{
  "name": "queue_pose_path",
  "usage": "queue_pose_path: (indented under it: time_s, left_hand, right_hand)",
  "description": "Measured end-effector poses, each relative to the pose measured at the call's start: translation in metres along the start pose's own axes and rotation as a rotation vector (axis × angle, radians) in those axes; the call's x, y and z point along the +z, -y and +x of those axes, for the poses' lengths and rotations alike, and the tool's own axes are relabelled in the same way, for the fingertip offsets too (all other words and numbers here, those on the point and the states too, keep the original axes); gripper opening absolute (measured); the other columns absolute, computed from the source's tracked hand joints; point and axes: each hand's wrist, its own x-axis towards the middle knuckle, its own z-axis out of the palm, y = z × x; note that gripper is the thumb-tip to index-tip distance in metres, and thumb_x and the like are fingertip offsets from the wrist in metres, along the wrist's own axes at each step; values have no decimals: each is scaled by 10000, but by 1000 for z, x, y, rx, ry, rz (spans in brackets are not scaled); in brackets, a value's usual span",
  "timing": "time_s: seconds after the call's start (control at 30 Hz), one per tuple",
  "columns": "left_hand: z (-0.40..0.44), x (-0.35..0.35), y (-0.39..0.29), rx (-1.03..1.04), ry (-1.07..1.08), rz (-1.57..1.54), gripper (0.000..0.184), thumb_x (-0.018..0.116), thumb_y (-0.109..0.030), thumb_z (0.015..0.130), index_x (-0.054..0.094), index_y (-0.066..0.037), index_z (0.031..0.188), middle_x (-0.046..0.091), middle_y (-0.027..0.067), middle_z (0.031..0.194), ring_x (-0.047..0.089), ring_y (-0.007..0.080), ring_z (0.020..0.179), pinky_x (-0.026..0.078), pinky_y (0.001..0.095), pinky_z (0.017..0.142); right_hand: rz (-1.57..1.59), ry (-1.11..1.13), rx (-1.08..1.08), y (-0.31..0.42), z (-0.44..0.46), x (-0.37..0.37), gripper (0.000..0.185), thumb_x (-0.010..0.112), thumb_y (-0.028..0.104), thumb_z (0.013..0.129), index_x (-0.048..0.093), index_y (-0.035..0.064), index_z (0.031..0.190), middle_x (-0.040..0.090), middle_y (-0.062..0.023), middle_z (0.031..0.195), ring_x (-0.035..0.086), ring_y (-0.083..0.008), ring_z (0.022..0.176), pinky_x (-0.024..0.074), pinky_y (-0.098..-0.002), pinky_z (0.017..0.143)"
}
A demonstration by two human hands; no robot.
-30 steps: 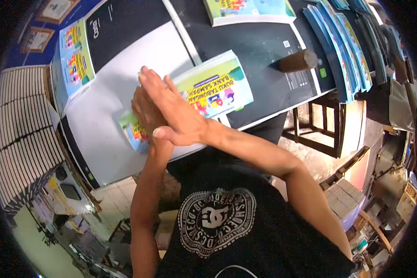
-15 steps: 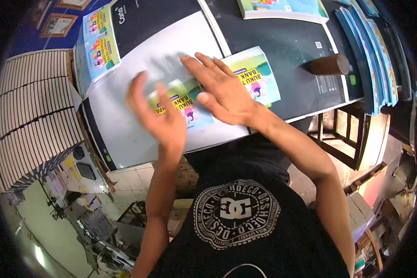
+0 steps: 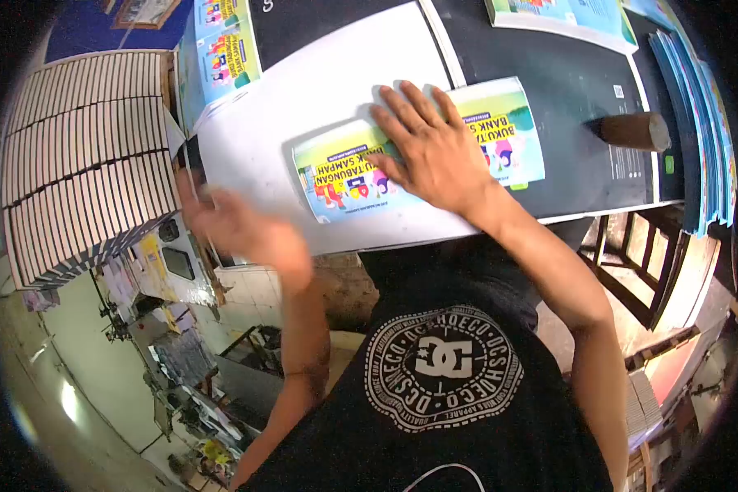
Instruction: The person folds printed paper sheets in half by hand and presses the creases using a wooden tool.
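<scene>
Booklet [image 3: 344,176] lies on counter [image 3: 570,102] toward twelve o'clock, under right hand [image 3: 435,156], fingers spread flat, gripping nothing. Left hand [image 3: 242,242], nine o'clock, blurred, looks loosely open, empty. Best press evenly, no skewing.

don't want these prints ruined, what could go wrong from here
The right hand rests on the green-and-blue rectangular printed paper; sideways pressure might crease or shift it. The blurred left hand looks close to the rows of pale stacked paper blocks and might nudge them. The brown cylinder, right of the paper, might shift if bumped.
</scene>
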Motion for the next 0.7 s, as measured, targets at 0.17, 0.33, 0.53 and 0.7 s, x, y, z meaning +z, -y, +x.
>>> queue_pose_path:
  time_s: [0.17,0.33,0.53,0.7]
  left_hand:
    - [-20,14,24,66,77,51,468,468,-221,1055,401,33,1442,442,219,1451,402,359,1374,306,481,1168]
    - [-50,45,50,60,445,9,466,520,-172,1025,403,17,1434,375,247,1475,241,455,1444,174,557,1207]
    - [-20,20,-40,46,120,-161,525,472,-335,1053,428,62,1394,460,277,1398,469,410,1287,333,490,1127]
    - [-64,85,-31,222,561,3,482,511,-60,960,394,78,1407,401,306,1446,360,500,1369,280,586,1147]
  right_hand:
    - [8,-1,-1,3,2,-5,590,515,487,991,527,64,1402,467,-146,1508,382,-329,1436,266,-510,1184]
    - [13,-23,8,6,-2,0,561,484,446,1005,538,37,1385,480,-158,1495,398,-329,1423,262,-526,1183]
    - [87,-39,-4,-1,-2,1,465,498,310,1010,545,23,1372,502,-165,1477,424,-326,1412,268,-515,1186]
    - [890,-169,277,-12,12,-27,414,532,178,983,566,-50,1327,567,-247,1385,538,-387,1302,402,-444,1121]
